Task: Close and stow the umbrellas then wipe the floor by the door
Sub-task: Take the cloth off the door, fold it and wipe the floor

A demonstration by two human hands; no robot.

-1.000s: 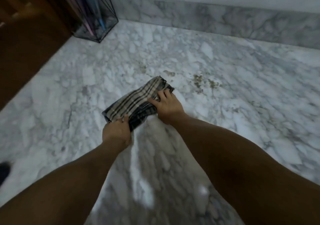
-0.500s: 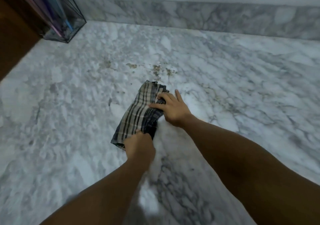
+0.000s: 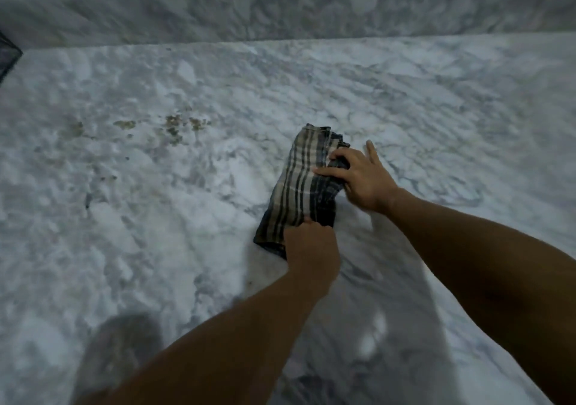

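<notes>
On marble floor [image 3: 156, 217]: left hand [image 3: 311, 249] grips plaid cloth [image 3: 299, 186]; right hand [image 3: 358, 177] fingers spread, pressing it.

I count one folded checked cloth [image 3: 304, 186] on the marble floor [image 3: 436, 99], at about 3 o'clock from centre. Two hands on it: the left hand [image 3: 311, 249] at the cloth's 6 o'clock end, the right hand [image 3: 358, 177] at its 3 o'clock edge. Two bare forearms. One patch of brownish specks [image 3: 174, 124] at 10 o'clock. One dark wire corner [image 3: 7, 55] at 9 o'clock, cut off by the frame. One marble skirting [image 3: 311, 12] at 12 o'clock.
</notes>
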